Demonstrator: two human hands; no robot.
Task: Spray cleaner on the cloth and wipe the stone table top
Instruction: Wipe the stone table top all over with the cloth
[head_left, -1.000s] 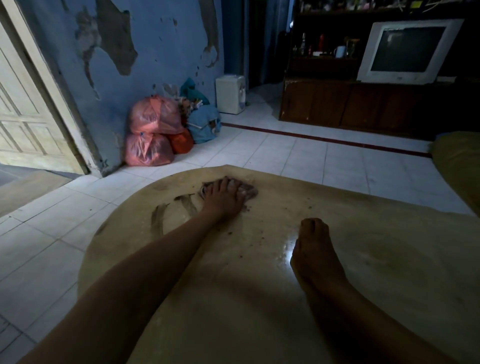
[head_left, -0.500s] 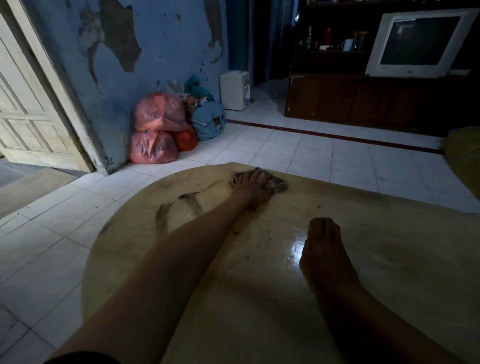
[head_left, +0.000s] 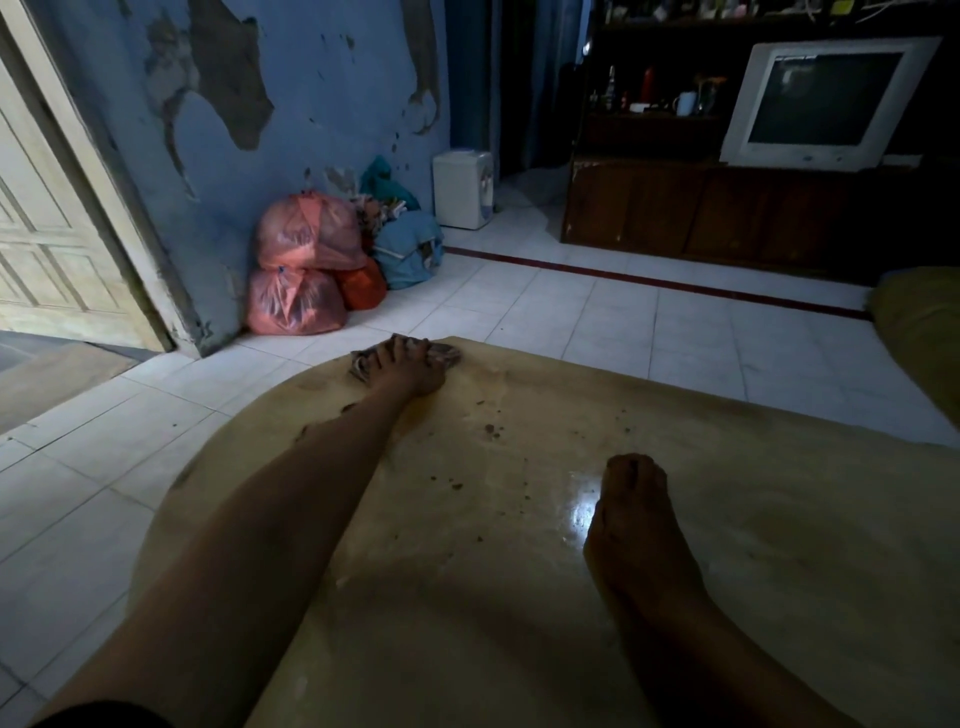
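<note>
wiping step: left hand (head_left: 410, 366) fingers spread flat on the cloth (head_left: 447, 354) at the worktop (head_left: 779, 519) far edge, right hand (head_left: 631, 514) fingers loosely together resting; next, wipe toward the crumbs mid frame.

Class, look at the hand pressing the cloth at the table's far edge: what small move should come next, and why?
Probably draw the left hand and cloth back toward the body across the table top, since dark crumbs lie on the stone nearer the person while the cloth sits at the far rim.
</note>
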